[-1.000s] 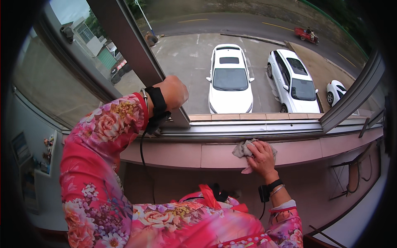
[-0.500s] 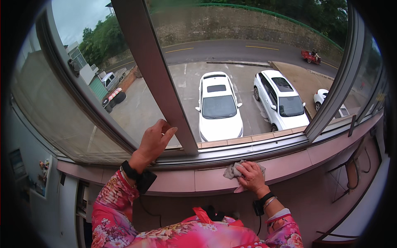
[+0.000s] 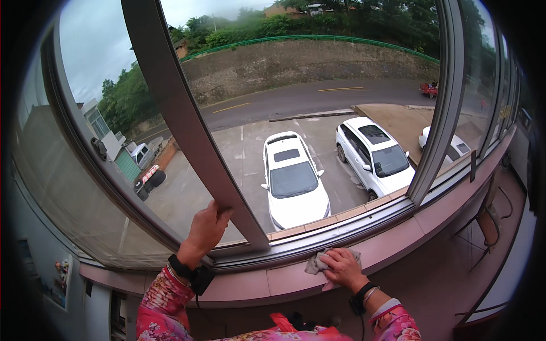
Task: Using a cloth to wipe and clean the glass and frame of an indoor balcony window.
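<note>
My left hand (image 3: 205, 232) is raised at the brown window frame post (image 3: 181, 122). Its fingers curl at the post's edge near the bottom, the thumb lying against the post's face; the fingertips are partly hidden. A grey, crumpled cloth (image 3: 316, 262) with a pinkish part is under my right hand (image 3: 343, 267). That hand presses the cloth on the pink tiled sill (image 3: 242, 287), just beside the metal window track (image 3: 347, 230). Dark straps with small black boxes sit on both wrists, and the sleeves are pink and flowered.
A screened window panel (image 3: 74, 187) stands to the left, and another frame upright (image 3: 438, 113) rises on the right. Past the opening, two white cars (image 3: 293, 182) are parked below, with part of another farther right. A chair (image 3: 486, 224) stands indoors at right.
The view has tilted upward, so the sill and both hands appear lower. My left fingers have closed in against the post. Outside, the red vehicle has moved partly behind the right upright.
</note>
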Available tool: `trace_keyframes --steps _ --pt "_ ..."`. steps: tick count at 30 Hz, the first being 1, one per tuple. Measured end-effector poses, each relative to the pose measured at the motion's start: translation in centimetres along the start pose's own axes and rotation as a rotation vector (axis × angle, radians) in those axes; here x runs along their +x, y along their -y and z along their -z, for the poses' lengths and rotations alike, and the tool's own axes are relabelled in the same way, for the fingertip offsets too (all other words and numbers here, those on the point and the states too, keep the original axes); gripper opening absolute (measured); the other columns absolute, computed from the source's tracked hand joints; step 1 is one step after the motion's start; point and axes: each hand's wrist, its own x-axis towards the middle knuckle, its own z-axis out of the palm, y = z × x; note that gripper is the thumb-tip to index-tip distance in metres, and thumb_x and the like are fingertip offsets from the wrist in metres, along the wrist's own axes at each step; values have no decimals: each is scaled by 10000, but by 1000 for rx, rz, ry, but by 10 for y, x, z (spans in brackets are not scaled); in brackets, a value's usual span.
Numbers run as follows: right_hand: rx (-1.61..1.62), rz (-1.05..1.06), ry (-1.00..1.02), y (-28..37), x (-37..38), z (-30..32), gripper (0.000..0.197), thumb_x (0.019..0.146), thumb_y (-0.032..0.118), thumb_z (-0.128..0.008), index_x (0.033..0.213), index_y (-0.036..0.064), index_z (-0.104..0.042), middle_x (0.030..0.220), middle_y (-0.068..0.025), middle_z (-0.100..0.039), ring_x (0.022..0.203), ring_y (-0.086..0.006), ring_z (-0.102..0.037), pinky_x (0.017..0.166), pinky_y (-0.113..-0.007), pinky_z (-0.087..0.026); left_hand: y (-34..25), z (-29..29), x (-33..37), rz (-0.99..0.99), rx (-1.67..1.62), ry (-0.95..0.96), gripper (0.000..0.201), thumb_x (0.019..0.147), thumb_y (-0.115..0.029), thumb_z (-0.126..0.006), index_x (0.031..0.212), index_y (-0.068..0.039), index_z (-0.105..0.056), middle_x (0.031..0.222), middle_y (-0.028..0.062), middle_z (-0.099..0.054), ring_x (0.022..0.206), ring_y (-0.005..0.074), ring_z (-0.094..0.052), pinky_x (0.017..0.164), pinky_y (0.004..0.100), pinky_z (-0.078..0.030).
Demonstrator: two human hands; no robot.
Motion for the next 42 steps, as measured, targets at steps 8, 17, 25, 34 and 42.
trace_keyframes --steps 8,17,25,34,42 --pt "-49 -30 20 4 -2 3 403 706 257 -666 1097 169 -623 1091 -51 -593 1088 -249 -520 979 -409 -384 -27 -28 19 -163 75 61 260 864 -127 -604 1039 31 -496 758 189 -634 677 345 -627 599 388 -480" --pt "-61 -50 1 8 -3 -2 416 716 262 -639 1121 176 -595 1118 -45 -576 1103 -245 -512 987 -399 -377 -68 -70 47 -300 4 147 256 865 -149 -608 1003 31 -490 793 213 -622 726 390 -609 615 429 -457" --pt "-38 15 -34 0 -3 -10 475 713 242 -647 1173 161 -560 1106 -57 -569 1106 -221 -514 977 -376 -377 -113 -112 78 -346 9 194 291 847 -194 -611 923 33 -446 664 188 -565 633 392 -566 564 461 -420" --pt "13 -10 -55 1 -9 -12 465 703 252 -661 1153 161 -583 1116 -62 -581 1086 -236 -528 988 -380 -376 -172 -167 108 -388 3 256 329 838 -220 -612 955 54 -473 734 232 -599 720 427 -587 616 467 -446" --pt "48 -3 -29 1 -7 -8 476 720 262 -632 1179 154 -567 1156 -69 -572 1104 -254 -516 987 -406 -356 -223 -213 133 -471 -21 254 316 845 -213 -584 912 76 -476 771 299 -595 763 467 -578 672 493 -453"
